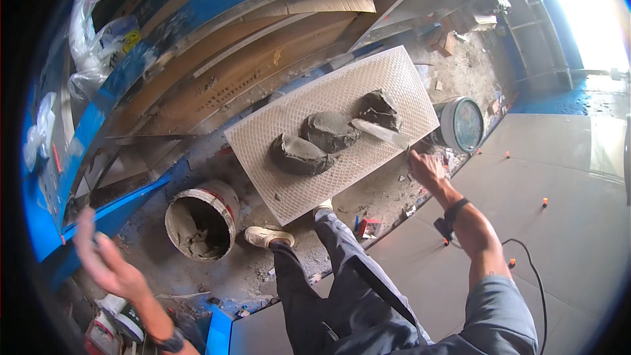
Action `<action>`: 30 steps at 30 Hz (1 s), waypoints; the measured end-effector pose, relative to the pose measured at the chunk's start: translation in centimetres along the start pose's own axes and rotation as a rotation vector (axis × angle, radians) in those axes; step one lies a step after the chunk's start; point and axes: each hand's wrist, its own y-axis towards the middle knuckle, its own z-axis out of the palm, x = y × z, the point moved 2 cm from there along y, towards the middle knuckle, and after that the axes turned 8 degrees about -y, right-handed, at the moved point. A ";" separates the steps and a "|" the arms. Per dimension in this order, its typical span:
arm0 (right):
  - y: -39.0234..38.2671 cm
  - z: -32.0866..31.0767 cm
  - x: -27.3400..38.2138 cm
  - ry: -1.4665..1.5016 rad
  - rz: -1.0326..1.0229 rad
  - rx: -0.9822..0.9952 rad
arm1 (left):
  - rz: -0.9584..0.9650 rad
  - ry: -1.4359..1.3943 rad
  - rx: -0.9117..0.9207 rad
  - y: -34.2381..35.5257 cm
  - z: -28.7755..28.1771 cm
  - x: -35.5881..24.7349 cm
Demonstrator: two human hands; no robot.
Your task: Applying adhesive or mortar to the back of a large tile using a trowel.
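I see three grey mortar mounds (327,131) lined along the long axis of a beige, grid-textured rectangular tile (281,117), leftward of my nearer right hand (428,169), closed round a flat metal trowel (381,133); my left hand (110,266), fingers extended, is well apart.

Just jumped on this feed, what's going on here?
The person's right hand grips a trowel over a tile lying textured side up, bearing three heaps of grey mortar. The left hand is out to the side, open and apparently empty, beyond a bucket with mortar inside.
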 end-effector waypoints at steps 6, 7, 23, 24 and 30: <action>-0.3 4.2 3.5 0.410 -0.060 -0.031 | 0.386 0.149 0.159 16.0 5.3 -0.5; -0.4 4.2 3.7 0.504 -0.063 -0.023 | 0.427 0.226 0.211 17.4 6.7 -0.1; 1.8 1.0 3.2 1.616 0.172 0.181 | 0.700 0.261 0.462 18.5 18.5 1.1; 0.6 -1.1 6.4 1.557 0.098 0.200 | 0.713 0.242 0.441 18.8 18.2 1.2; -3.3 1.0 27.5 0.783 -0.377 0.181 | 0.794 0.082 0.249 16.7 17.5 1.8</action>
